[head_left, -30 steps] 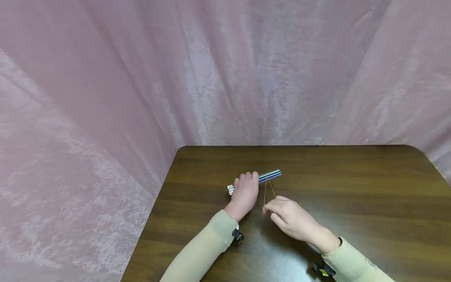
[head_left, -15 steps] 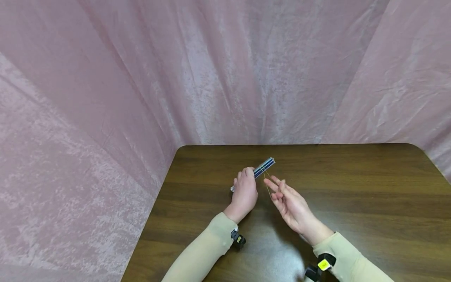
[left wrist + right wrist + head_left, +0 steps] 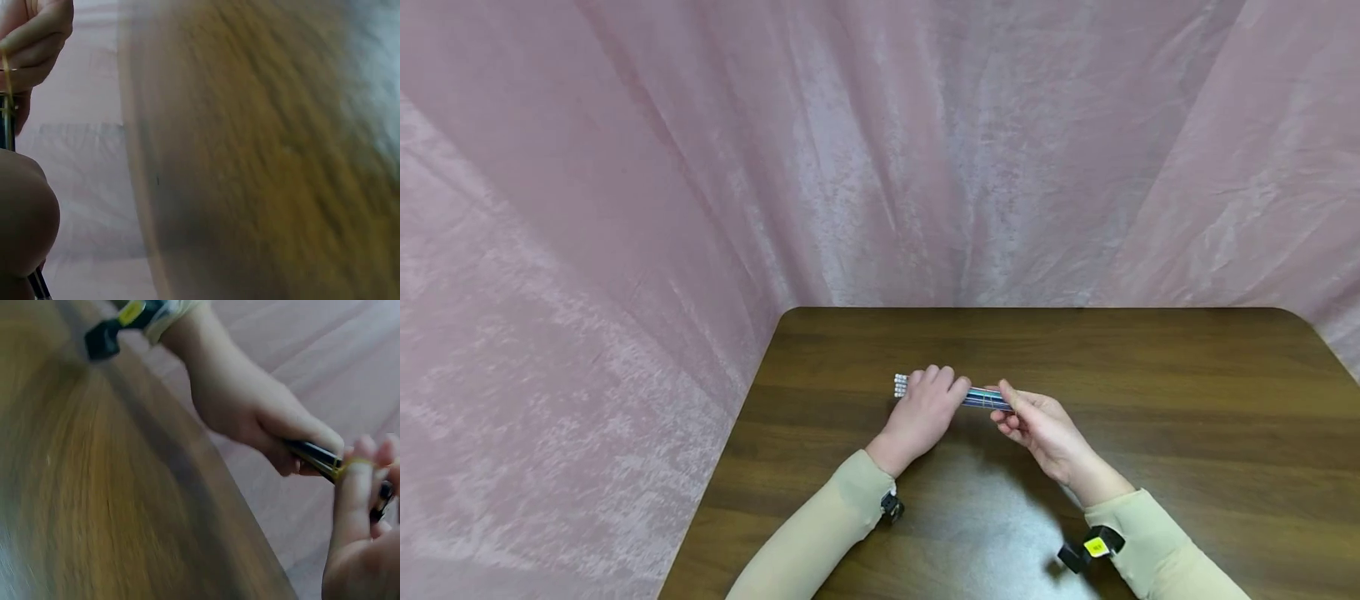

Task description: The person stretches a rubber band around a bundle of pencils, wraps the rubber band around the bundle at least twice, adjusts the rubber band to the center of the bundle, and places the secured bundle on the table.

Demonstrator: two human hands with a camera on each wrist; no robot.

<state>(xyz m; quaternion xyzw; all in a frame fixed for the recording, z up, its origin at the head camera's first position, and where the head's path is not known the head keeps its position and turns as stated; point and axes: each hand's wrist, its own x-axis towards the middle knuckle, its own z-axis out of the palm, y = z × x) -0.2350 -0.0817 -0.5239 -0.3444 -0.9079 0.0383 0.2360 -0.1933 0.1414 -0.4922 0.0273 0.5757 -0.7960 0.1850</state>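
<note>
A bundle of several slim pencils [image 3: 976, 397], shiny blue and dark with white ends at the left, lies crosswise between my hands above the table. My left hand [image 3: 922, 414] grips its middle from above, hiding that stretch. At the other end my right hand [image 3: 1049, 435] holds the bundle between thumb and fingers, covering the tips. A thin yellow rubber band [image 3: 338, 467] goes round the pencils close to the right fingers. In the right wrist view it also stretches across a right finger. The left wrist view shows the band [image 3: 6, 62] by the right hand's fingers.
The brown wooden table [image 3: 1150, 433] spreads under both hands, with rounded far corners. Pink velvety cloth [image 3: 880, 150] hangs behind it and along the left. Small black cameras [image 3: 1093, 546] sit on both wrists.
The right hand first pulled the band out in a long loop, then turned palm up and moved to the bundle's right end, which it now holds. The bundle has tilted to nearly level.
</note>
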